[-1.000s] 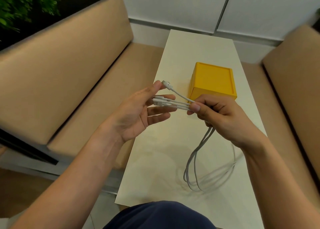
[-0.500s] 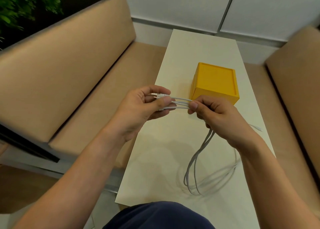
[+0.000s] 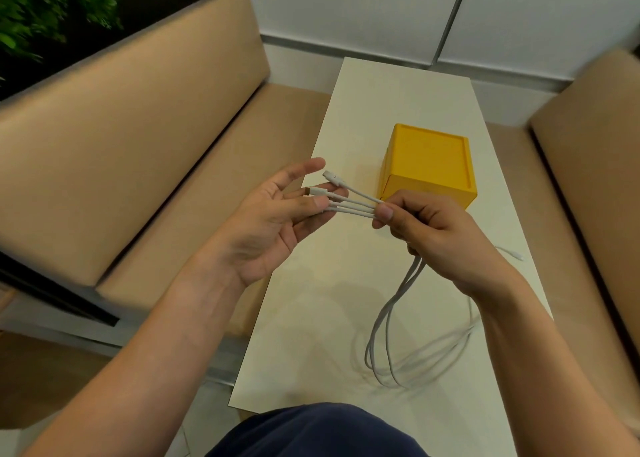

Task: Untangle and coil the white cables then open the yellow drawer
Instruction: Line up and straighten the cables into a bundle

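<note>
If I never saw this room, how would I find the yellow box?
Find the long white table beside the big tan bench. The yellow box sits on it, just beyond the right hand that grips the white cables. It is the only bright yellow thing there, a plain cube.

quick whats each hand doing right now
Left hand: open, straight fingers touching the white cables.
Right hand: closed, pinching the white cables.
</note>
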Demonstrator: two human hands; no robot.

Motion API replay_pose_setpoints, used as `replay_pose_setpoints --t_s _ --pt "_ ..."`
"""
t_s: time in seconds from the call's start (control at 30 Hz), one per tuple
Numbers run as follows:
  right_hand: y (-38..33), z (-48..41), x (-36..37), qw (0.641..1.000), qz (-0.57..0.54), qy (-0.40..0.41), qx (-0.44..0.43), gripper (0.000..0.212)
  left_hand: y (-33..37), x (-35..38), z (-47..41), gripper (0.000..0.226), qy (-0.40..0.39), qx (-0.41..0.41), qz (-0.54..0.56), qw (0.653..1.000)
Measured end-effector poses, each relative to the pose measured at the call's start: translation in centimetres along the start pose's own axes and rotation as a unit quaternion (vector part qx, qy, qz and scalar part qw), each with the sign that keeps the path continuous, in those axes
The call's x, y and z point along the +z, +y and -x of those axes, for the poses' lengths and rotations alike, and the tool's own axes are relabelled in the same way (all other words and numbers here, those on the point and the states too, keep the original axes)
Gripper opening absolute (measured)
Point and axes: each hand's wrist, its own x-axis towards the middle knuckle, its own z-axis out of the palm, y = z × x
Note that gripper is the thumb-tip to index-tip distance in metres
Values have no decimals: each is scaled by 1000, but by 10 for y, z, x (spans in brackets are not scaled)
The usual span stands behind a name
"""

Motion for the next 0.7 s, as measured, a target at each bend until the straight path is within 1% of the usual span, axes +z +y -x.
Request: replay_pose_setpoints --t_s 0.07,0.17,0.37,0.47,0.53,0.7 --pt "-1 0 -2 1000 5 -13 -6 27 0 -1 0 55 -2 -6 6 1000" --pt "-3 2 -3 999 26 -43 -20 26 0 -3 -1 50 11 0 -17 1000" --pt "-4 1 -5 998 13 -65 7 32 -1 -2 -1 53 5 13 -36 999" --pt "-3 1 -5 996 -16 -85 37 32 -1 -2 -1 39 2 20 -45 999" --pt "-3 1 -4 995 -33 -84 41 32 0 -1 -1 34 3 33 -50 998" --pt "-6 3 -2 995 -59 -71 48 36 1 1 0 49 -23 40 -74 996"
